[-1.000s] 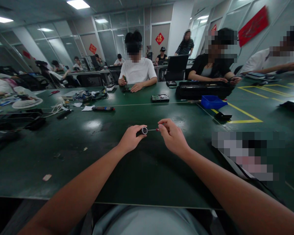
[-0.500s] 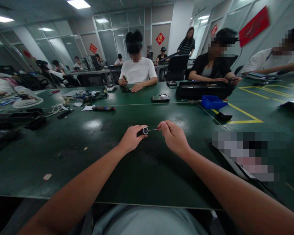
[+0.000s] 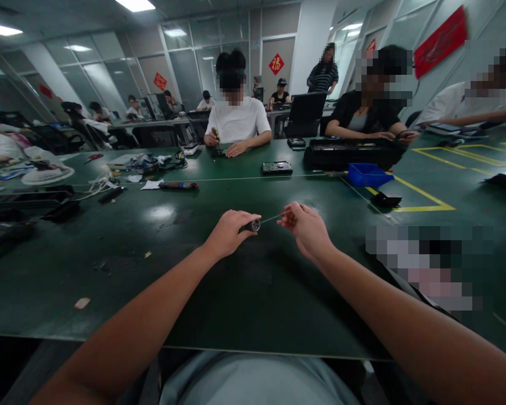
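Pinched between the thumb and fingers of my left hand (image 3: pixel 228 233) is a small dark cylinder (image 3: pixel 255 225) with a silver-rimmed round end, like a flashlight head. Its open-looking end faces me and to the right. My right hand (image 3: pixel 312 228) is closed around the handle of a thin screwdriver (image 3: pixel 271 218), whose red handle is mostly hidden by the fingers. The metal shaft slants down to the left, its tip at the cylinder's rim; whether it touches or enters the end I cannot tell. Both hands are above the green table (image 3: pixel 236 304).
Beyond my hands lie a circuit-board-faced hard drive (image 3: pixel 277 167), a blue bin (image 3: pixel 369 175), a small black part (image 3: pixel 385 200) and a dark pen-like tool (image 3: pixel 179 185). Cables and a white fan grille (image 3: pixel 48 175) are at left. A co-worker (image 3: pixel 238 121) sits opposite.
My right hand has moved slightly right and up, so the screwdriver shaft now slants more. My left hand has shifted a little right, turning the cylinder.
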